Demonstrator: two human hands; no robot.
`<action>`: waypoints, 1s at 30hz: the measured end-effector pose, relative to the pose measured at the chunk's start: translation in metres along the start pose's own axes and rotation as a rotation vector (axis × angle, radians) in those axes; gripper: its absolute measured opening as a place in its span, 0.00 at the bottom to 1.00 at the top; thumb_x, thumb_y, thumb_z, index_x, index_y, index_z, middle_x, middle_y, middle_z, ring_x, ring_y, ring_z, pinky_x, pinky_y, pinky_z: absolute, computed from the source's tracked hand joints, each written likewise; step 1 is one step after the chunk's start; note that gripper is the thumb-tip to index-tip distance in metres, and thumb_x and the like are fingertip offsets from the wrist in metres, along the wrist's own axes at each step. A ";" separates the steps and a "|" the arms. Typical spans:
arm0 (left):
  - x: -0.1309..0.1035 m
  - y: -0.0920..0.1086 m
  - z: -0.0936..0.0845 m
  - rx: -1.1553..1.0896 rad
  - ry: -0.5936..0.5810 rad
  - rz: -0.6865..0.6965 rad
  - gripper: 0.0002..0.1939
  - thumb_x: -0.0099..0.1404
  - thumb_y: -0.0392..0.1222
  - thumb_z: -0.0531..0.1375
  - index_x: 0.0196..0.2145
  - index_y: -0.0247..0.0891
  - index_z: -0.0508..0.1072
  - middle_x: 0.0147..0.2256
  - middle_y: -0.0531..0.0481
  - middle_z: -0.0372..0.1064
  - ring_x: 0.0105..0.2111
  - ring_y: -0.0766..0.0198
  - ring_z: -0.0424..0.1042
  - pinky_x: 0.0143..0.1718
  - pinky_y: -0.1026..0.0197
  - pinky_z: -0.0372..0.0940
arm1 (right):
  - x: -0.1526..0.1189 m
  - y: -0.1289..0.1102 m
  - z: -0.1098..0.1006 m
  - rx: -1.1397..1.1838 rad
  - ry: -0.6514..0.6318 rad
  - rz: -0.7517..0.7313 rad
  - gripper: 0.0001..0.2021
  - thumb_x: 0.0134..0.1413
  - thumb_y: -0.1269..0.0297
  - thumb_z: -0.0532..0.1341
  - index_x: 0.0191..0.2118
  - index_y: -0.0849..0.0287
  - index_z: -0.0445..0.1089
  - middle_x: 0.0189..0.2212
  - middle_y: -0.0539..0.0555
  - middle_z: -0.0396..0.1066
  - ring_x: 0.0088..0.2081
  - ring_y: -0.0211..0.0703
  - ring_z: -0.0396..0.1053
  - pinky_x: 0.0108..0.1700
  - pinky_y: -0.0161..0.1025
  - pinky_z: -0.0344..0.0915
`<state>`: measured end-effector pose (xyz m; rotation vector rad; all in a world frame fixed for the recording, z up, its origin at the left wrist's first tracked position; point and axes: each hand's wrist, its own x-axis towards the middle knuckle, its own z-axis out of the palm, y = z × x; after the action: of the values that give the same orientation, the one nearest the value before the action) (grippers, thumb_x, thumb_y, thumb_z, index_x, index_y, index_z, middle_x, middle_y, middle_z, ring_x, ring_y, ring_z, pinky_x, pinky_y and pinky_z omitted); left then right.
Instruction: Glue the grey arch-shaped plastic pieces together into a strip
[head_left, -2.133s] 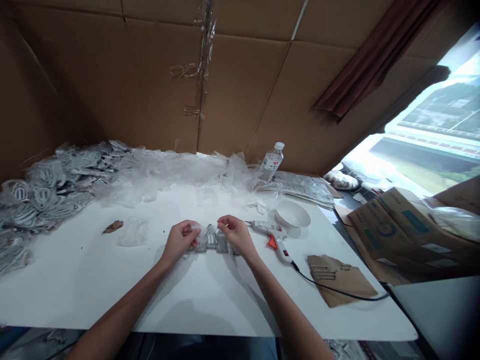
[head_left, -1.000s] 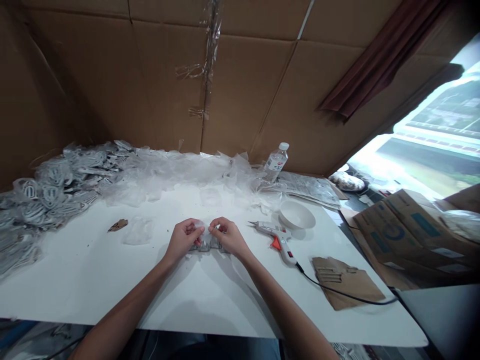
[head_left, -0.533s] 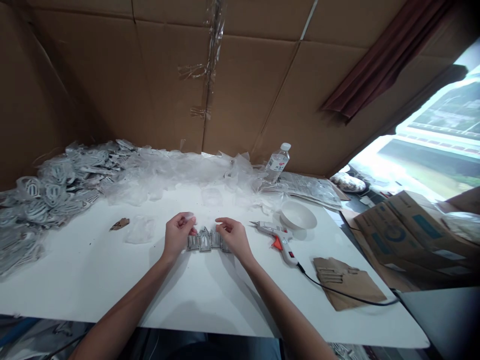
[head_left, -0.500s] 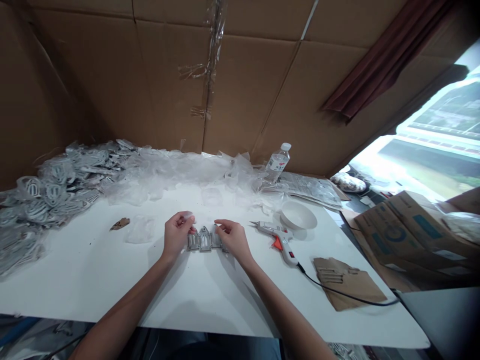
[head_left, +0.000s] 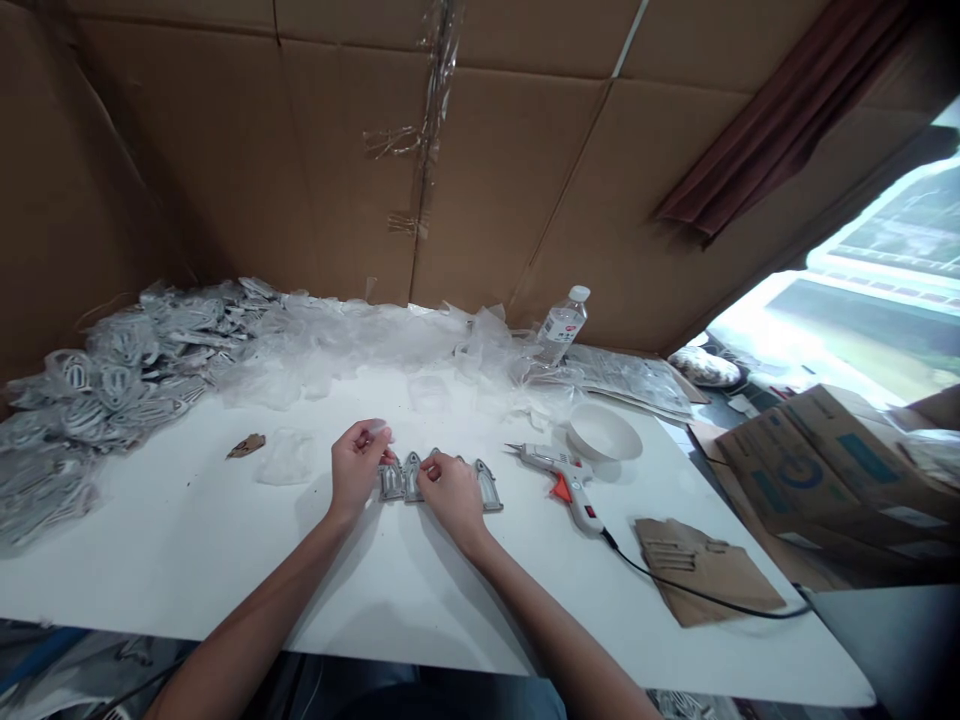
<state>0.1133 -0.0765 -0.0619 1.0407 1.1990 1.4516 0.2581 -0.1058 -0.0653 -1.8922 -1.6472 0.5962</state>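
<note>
Left hand [head_left: 360, 465]: thumb and fingertips pinching a small translucent scrap [head_left: 377, 427], just off the row's 9 o'clock end. Right hand [head_left: 452, 497]: fingers bunched over the row of grey arched pieces [head_left: 412, 478]; can't tell if it grips one. Row lies flat on the white table [head_left: 420, 590], partly hidden by both hands. From left hand: clear bag [head_left: 286, 457] at 9, bagged pile [head_left: 116, 365] at 10. From right: glue gun [head_left: 564, 480] at 3, bowl [head_left: 604, 433] at 2, bottle [head_left: 564, 325] at 1.
</note>
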 end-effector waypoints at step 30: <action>0.008 -0.006 -0.005 0.017 -0.251 -0.080 0.19 0.54 0.51 0.66 0.35 0.31 0.72 0.24 0.51 0.68 0.21 0.69 0.68 0.24 0.67 0.67 | 0.018 -0.007 -0.009 0.361 -0.128 -0.049 0.14 0.49 0.61 0.58 0.42 0.58 0.69 0.35 0.50 0.71 0.29 0.34 0.64 0.32 0.32 0.59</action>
<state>0.1074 -0.0695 -0.0679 1.1369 1.0615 1.2114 0.2613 -0.0888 -0.0534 -1.5762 -1.5359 0.9411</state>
